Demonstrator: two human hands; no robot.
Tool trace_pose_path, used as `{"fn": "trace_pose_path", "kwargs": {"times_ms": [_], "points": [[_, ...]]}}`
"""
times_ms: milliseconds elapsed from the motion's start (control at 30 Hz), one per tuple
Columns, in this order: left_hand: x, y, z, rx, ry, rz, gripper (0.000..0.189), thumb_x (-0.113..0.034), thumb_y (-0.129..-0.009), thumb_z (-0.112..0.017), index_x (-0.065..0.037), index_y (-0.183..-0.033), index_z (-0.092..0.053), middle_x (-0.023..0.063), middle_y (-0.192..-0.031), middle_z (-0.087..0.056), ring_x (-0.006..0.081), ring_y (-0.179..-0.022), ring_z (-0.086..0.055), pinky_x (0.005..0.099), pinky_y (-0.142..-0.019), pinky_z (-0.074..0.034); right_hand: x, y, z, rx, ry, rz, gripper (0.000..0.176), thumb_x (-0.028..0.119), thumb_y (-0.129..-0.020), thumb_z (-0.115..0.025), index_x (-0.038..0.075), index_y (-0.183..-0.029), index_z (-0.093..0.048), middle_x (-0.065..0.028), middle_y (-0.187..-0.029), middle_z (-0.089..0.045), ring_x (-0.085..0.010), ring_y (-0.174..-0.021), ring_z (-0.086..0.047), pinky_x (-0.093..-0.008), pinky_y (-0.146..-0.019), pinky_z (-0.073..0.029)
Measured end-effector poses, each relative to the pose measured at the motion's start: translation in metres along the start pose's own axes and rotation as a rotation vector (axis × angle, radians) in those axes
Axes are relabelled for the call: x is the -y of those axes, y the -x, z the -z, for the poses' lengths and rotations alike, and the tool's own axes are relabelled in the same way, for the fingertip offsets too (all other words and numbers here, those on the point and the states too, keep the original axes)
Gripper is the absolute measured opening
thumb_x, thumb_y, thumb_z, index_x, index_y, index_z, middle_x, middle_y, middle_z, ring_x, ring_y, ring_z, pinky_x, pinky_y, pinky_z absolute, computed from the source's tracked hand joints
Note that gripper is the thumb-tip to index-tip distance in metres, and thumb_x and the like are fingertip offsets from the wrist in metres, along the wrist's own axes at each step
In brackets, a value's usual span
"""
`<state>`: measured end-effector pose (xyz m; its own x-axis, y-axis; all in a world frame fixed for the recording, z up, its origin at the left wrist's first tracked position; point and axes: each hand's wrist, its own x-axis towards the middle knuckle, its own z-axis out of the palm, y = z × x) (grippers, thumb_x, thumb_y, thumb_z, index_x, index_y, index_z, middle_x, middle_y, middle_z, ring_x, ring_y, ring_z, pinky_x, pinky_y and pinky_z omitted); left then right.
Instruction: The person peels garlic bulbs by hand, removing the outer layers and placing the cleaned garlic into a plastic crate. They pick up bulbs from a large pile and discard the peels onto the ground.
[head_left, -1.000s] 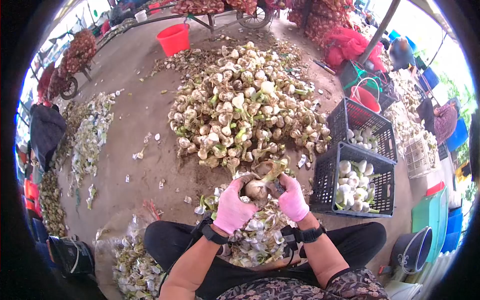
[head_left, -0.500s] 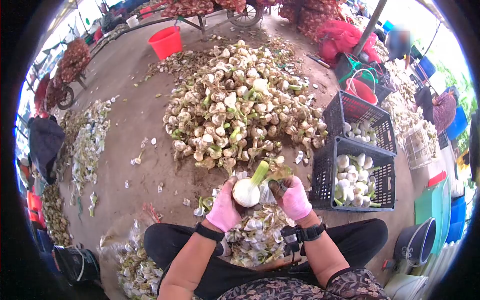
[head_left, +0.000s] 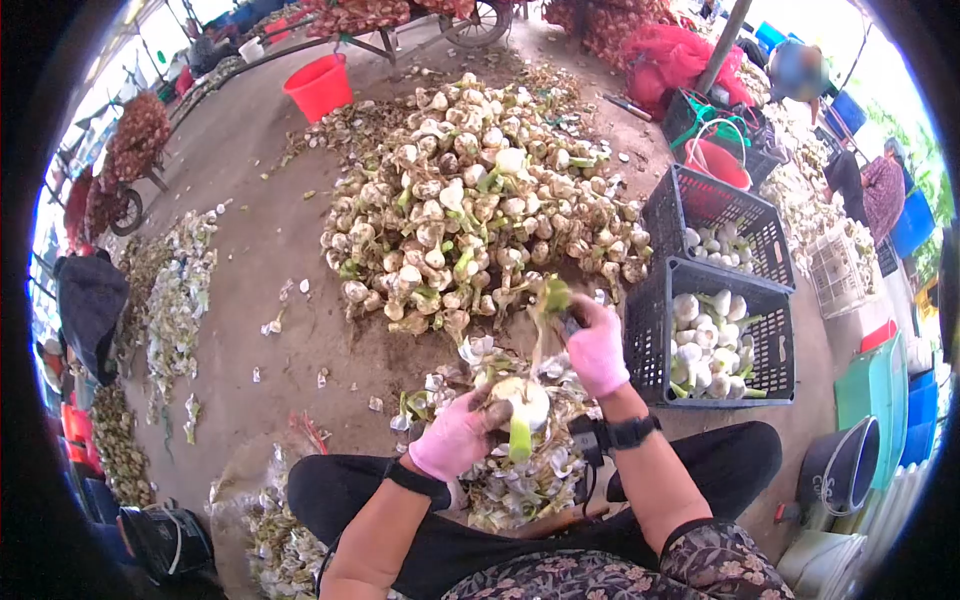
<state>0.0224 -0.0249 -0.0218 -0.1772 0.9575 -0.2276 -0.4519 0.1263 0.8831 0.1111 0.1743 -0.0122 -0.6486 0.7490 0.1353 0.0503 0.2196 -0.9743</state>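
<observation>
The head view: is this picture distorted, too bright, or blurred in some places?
Head view overall: strong fisheye curvature with dark corners; head view, right edge: daylight washes out around the greenery; head view, upper right: a blurred patch covers part of a person; head view, centre: the held garlic bulb looks reasonably clear.

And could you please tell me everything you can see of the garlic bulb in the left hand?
The garlic bulb is round and white, with a short, thick, pale green stem pointing toward the wearer's body. The gloved left hand grips its side, above a heap of papery peelings. A leaf strip hangs from the right hand toward it; whether the strip is attached is unclear.
</observation>
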Motion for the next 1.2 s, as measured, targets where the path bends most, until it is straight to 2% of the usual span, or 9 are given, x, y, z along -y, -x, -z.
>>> {"fn": "trace_pose_path", "kwargs": {"times_ms": [133,167,267,333,433,867,933,1000,1200], "points": [[-0.015,0.004,-0.015,-0.134,0.165,0.171,0.035,-0.015,-0.098,-0.044,0.002,-0.128,-0.045,0.0098,-0.125,-0.055,0.021,-0.112,-0.055,0.0312,-0.098,-0.043,0.001,-0.02,-0.003,0.116,0.074,0.054,0.034,-0.007,-0.075,-0.063,-0.002,-0.109,-0.062,-0.0123,-0.103,-0.067,-0.0191,-0.094,-0.064,-0.0283,-0.083,-0.049],[-0.009,0.001,-0.01,-0.179,0.353,0.23,0.045,-0.022,-0.097,-0.048,0.001,-0.135,-0.038,0.0095,-0.127,-0.054,0.0208,-0.115,-0.054,0.0313,-0.098,-0.043,-0.004,-0.02,-0.001,0.125,0.209,0.289,0.039,-0.006,-0.075,-0.064,0.001,-0.114,-0.061,-0.0141,-0.115,-0.062,-0.0222,-0.106,-0.06,-0.0301,-0.09,-0.047],[-0.01,-0.001,-0.005,-0.158,0.484,0.123,0.043,-0.02,-0.098,-0.047,0.0,-0.135,-0.037,0.0096,-0.119,-0.058,0.0165,-0.105,-0.059,0.0284,-0.09,-0.048,0.019,-0.004,0.011,0.371,0.037,0.144,0.04,-0.003,-0.075,-0.065,0.003,-0.115,-0.061,-0.0147,-0.12,-0.058,-0.0233,-0.111,-0.058,-0.0315,-0.092,-0.046],[-0.008,-0.005,-0.002,-0.169,0.417,0.119,0.044,-0.021,-0.098,-0.047,0.0,-0.135,-0.037,0.0108,-0.122,-0.057,0.0184,-0.11,-0.058,0.0314,-0.094,-0.047,0.063,0.014,0.019,0.508,0.106,-0.021,0.038,0.002,-0.076,-0.072,0.0,-0.112,-0.062,-0.0086,-0.107,-0.061,-0.0196,-0.101,-0.061,-0.0315,-0.088,-0.049],[-0.005,-0.01,-0.006,-0.132,0.664,0.039,0.048,-0.026,-0.095,-0.054,-0.001,-0.133,-0.039,0.0127,-0.126,-0.053,0.0254,-0.115,-0.054,0.0407,-0.101,-0.043,0.06,0.033,0.011,0.399,0.365,0.177,0.037,-0.007,-0.068,-0.067,0.009,-0.102,-0.07,-0.0109,-0.096,-0.065,-0.0275,-0.088,-0.064,-0.0317,-0.077,-0.051],[0.003,-0.01,0.001,-0.141,0.645,0.102,0.036,-0.019,-0.095,-0.051,-0.001,-0.126,-0.046,0.0104,-0.121,-0.056,0.0209,-0.111,-0.057,0.0353,-0.095,-0.047,0.05,0.024,0.007,0.421,0.401,0.286,0.03,-0.003,-0.063,-0.069,0.004,-0.092,-0.064,-0.0069,-0.074,-0.058,-0.0186,-0.063,-0.058,-0.0289,-0.061,-0.048],[0.017,-0.006,0.011,-0.106,0.199,0.083,0.049,-0.027,-0.094,-0.05,0.0,-0.134,-0.039,0.0142,-0.131,-0.051,0.0269,-0.119,-0.052,0.0412,-0.103,-0.04,0.052,0.017,0.008,0.453,0.389,0.239,0.028,-0.006,-0.065,-0.067,0.002,-0.092,-0.064,-0.0082,-0.075,-0.06,-0.0165,-0.066,-0.058,-0.0282,-0.062,-0.048],[0.02,-0.005,0.01,-0.119,0.258,0.086,0.055,-0.031,-0.092,-0.053,0.0,-0.135,-0.039,0.0149,-0.131,-0.051,0.0279,-0.12,-0.051,0.0418,-0.105,-0.039,0.055,0.009,0.006,0.347,0.325,0.128,0.025,-0.006,-0.067,-0.063,0.002,-0.091,-0.063,-0.0132,-0.085,-0.064,-0.0269,-0.078,-0.064,-0.0328,-0.069,-0.051],[-0.016,-0.008,-0.009,-0.137,0.739,0.008,0.046,-0.027,-0.095,-0.053,0.0,-0.131,-0.042,0.0139,-0.123,-0.055,0.0233,-0.115,-0.054,0.0381,-0.1,-0.044,0.07,0.023,0.012,0.456,0.29,0.21,0.036,-0.011,-0.071,-0.063,0.003,-0.105,-0.064,-0.0112,-0.096,-0.063,-0.0207,-0.089,-0.064,-0.0283,-0.077,-0.051]]}}
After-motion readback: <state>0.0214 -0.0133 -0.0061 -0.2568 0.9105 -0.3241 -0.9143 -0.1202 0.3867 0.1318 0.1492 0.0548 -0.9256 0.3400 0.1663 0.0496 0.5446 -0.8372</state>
